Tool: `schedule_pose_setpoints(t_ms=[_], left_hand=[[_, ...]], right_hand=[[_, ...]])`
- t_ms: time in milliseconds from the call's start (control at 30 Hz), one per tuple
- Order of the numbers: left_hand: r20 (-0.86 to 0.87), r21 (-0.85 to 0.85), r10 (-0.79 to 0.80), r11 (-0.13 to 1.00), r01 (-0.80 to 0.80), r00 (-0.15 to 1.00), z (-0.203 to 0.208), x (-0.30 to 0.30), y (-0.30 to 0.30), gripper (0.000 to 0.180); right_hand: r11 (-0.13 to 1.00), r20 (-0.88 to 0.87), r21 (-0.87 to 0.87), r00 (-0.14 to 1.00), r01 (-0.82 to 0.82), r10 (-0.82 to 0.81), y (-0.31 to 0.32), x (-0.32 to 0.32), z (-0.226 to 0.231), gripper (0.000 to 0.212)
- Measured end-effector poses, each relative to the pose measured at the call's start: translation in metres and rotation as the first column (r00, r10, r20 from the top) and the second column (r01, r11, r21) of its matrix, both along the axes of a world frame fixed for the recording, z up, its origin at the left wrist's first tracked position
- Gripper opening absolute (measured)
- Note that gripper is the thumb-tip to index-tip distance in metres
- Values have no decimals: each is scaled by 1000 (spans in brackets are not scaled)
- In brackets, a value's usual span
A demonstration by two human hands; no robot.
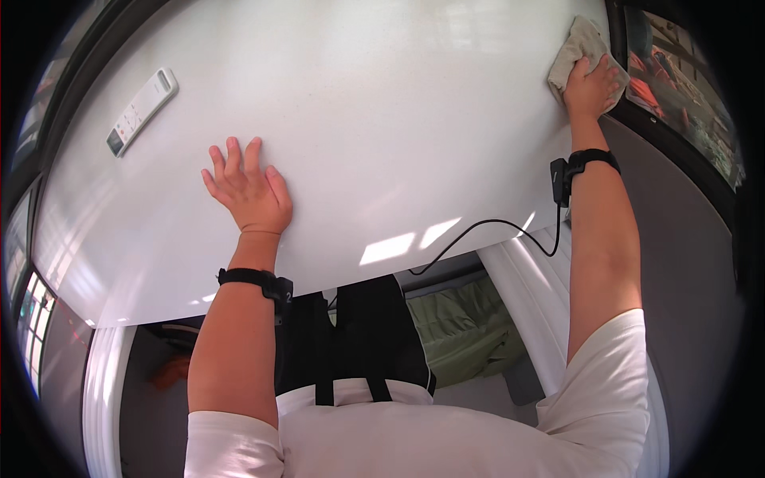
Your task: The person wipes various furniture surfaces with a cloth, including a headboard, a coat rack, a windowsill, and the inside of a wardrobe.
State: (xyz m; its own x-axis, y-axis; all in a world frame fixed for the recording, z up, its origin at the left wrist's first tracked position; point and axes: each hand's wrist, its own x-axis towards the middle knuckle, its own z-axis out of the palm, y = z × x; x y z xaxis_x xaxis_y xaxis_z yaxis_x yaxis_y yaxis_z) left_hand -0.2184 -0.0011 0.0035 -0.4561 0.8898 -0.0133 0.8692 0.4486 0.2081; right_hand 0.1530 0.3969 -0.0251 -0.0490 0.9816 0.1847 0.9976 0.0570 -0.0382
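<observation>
My left hand (249, 190) rests on the white tabletop (358, 143), palm down and fingers spread, with nothing in it. At the far right corner my right hand (591, 89) holds a beige cloth (570, 57) against the surface, its fingers bent over the fabric. Part of the cloth reaches past the table's right edge onto the dark window frame. A white remote control (142, 111) lies on the table to the far left of my left hand.
Windows with dark frames (677, 147) border the table on both sides. A black cable (486, 221) runs from the band on my right wrist past the table's near edge. Green fabric (470, 327) and white table legs (530, 303) show below.
</observation>
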Motion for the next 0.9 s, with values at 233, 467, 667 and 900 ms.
schedule_pose_setpoints(t_ms=[233,467,667,900], left_hand=[[51,-1,1,1000,-1,999,-2,7,1,52],[29,-6,-4,1000,5,1000,0,6,0,52],[176,300,-52,954,-4,983,-6,5,3,53],[311,399,-64,914,-69,948,-9,-1,0,45]], right_hand=[[997,2,-19,997,72,-72,-64,-44,0,68],[992,-8,22,992,-127,127,-199,-143,3,66],[952,-61,60,951,-299,303,-303,-218,21,65],[887,-175,-98,885,-451,431,-408,-224,43,70]])
